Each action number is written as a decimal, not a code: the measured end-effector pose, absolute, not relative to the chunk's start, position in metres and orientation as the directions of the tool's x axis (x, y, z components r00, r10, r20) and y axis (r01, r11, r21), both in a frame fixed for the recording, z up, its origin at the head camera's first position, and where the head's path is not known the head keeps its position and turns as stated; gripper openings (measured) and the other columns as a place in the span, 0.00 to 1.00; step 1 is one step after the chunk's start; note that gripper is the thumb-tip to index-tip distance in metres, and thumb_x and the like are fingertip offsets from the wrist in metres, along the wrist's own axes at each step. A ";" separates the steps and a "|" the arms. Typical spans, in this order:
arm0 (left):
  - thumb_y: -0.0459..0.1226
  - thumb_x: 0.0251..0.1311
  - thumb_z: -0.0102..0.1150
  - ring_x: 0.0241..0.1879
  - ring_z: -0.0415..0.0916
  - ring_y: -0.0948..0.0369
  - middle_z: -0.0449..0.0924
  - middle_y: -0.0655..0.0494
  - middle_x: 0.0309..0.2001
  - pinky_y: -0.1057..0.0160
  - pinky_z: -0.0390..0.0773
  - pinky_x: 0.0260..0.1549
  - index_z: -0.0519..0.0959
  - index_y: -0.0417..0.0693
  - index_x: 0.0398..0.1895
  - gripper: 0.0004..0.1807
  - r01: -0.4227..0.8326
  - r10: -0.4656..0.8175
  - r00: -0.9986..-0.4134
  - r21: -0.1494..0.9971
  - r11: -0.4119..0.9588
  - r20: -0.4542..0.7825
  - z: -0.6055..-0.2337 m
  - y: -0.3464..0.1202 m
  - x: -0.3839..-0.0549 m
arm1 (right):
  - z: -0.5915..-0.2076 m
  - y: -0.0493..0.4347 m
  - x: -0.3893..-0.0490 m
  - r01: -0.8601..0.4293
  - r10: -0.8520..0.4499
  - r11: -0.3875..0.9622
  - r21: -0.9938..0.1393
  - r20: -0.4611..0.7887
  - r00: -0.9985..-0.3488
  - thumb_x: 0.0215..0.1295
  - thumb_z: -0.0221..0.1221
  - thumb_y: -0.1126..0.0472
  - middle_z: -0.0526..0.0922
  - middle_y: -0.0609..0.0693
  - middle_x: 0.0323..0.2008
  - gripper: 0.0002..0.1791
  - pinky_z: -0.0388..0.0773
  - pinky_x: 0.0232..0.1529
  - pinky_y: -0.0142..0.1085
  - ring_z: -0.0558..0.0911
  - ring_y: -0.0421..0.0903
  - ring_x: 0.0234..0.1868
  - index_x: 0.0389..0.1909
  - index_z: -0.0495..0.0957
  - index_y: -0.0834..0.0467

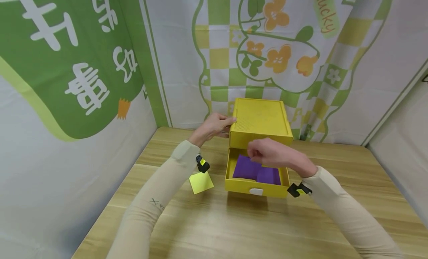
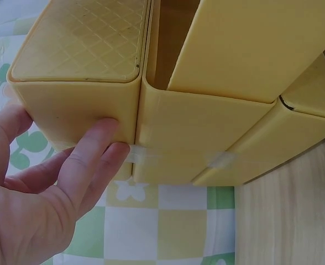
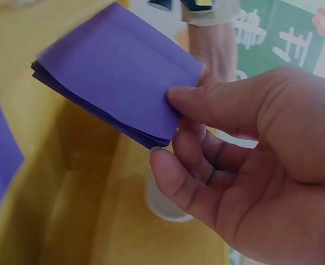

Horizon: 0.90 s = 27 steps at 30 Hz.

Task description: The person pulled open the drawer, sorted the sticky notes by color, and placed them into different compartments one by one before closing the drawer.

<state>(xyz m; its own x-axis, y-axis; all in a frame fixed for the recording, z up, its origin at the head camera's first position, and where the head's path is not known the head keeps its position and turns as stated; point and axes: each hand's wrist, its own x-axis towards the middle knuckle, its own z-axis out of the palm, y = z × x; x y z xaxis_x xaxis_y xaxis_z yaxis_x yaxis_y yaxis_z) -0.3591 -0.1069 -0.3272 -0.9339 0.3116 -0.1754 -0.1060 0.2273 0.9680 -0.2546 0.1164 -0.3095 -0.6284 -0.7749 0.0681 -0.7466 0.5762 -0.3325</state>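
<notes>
A yellow drawer cabinet (image 1: pixel 262 116) stands against the back curtain, one drawer (image 1: pixel 239 184) pulled out toward me. My left hand (image 1: pixel 215 126) touches the cabinet's upper left side, its extended fingers (image 2: pixel 88 157) lying against that wall and the thumb at the top edge. Over the drawer, my right hand (image 1: pixel 271 152) pinches a thin stack of purple paper squares (image 3: pixel 118 72) by one corner, thumb on top and fingertips beneath. Another purple paper piece (image 1: pixel 269 175) lies inside the drawer, partly overlapped by the stack in the head view.
On the wooden table (image 1: pixel 207 222), a yellow-green paper square (image 1: pixel 201 182) lies left of the drawer. The drawer front carries a white handle (image 1: pixel 256 191). Clear tape (image 2: pixel 220 160) crosses the cabinet's side between tiers. Printed curtains (image 1: pixel 180 65) enclose the back and left.
</notes>
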 end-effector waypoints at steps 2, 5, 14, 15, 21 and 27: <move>0.48 0.66 0.60 0.43 0.83 0.56 0.80 0.42 0.53 0.58 0.87 0.42 0.80 0.35 0.55 0.25 -0.104 0.314 -0.933 0.969 0.224 -0.173 -0.328 -0.107 -0.359 | -0.316 0.114 -0.257 -0.752 -0.783 0.571 -0.329 0.055 -0.619 0.65 0.60 0.69 0.70 0.42 0.23 0.11 0.67 0.31 0.30 0.68 0.38 0.27 0.26 0.73 0.54; 0.47 0.67 0.60 0.42 0.83 0.56 0.79 0.40 0.55 0.58 0.87 0.42 0.79 0.35 0.55 0.25 -0.106 0.318 -0.932 0.971 0.216 -0.172 -0.328 -0.107 -0.358 | -0.328 0.110 -0.260 -0.768 -0.802 0.554 -0.321 0.040 -0.595 0.64 0.61 0.69 0.71 0.41 0.23 0.10 0.67 0.30 0.28 0.68 0.37 0.27 0.26 0.74 0.54; 0.49 0.66 0.60 0.46 0.83 0.53 0.81 0.42 0.53 0.56 0.87 0.43 0.80 0.35 0.54 0.25 -0.095 0.306 -0.937 0.968 0.233 -0.166 -0.328 -0.107 -0.358 | -0.342 0.106 -0.263 -0.790 -0.809 0.552 -0.265 0.060 -0.585 0.63 0.62 0.68 0.75 0.43 0.24 0.09 0.68 0.26 0.26 0.69 0.35 0.24 0.26 0.75 0.55; 0.49 0.66 0.60 0.46 0.83 0.53 0.81 0.42 0.53 0.56 0.87 0.43 0.80 0.36 0.54 0.25 -0.094 0.305 -0.938 0.967 0.237 -0.166 -0.328 -0.107 -0.358 | -0.343 0.105 -0.263 -0.793 -0.809 0.550 -0.261 0.067 -0.584 0.63 0.63 0.69 0.75 0.43 0.24 0.09 0.68 0.26 0.26 0.69 0.35 0.25 0.26 0.75 0.55; 0.49 0.66 0.60 0.44 0.83 0.54 0.81 0.44 0.52 0.57 0.87 0.42 0.80 0.36 0.53 0.25 -0.092 0.309 -0.936 0.966 0.242 -0.167 -0.329 -0.107 -0.359 | -0.344 0.101 -0.260 -0.779 -0.780 0.587 -0.219 0.103 -0.617 0.61 0.64 0.67 0.76 0.43 0.25 0.08 0.70 0.27 0.27 0.70 0.37 0.26 0.26 0.76 0.55; 0.49 0.67 0.59 0.45 0.83 0.54 0.80 0.41 0.54 0.57 0.87 0.43 0.79 0.35 0.54 0.26 -0.098 0.316 -0.933 0.965 0.243 -0.174 -0.329 -0.108 -0.360 | -0.345 0.096 -0.245 -0.756 -0.730 0.655 -0.018 0.243 -0.638 0.62 0.65 0.64 0.70 0.43 0.22 0.11 0.66 0.24 0.27 0.67 0.39 0.25 0.24 0.73 0.53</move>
<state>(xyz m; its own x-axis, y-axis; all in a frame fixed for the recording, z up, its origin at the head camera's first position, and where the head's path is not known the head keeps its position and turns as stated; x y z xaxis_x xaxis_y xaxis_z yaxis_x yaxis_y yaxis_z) -0.3599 -0.1077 -0.3286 -0.9326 0.3163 -0.1739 -0.0976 0.2428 0.9652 -0.2448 0.0956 -0.3455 -0.6382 -0.7304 0.2434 -0.7558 0.6545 -0.0180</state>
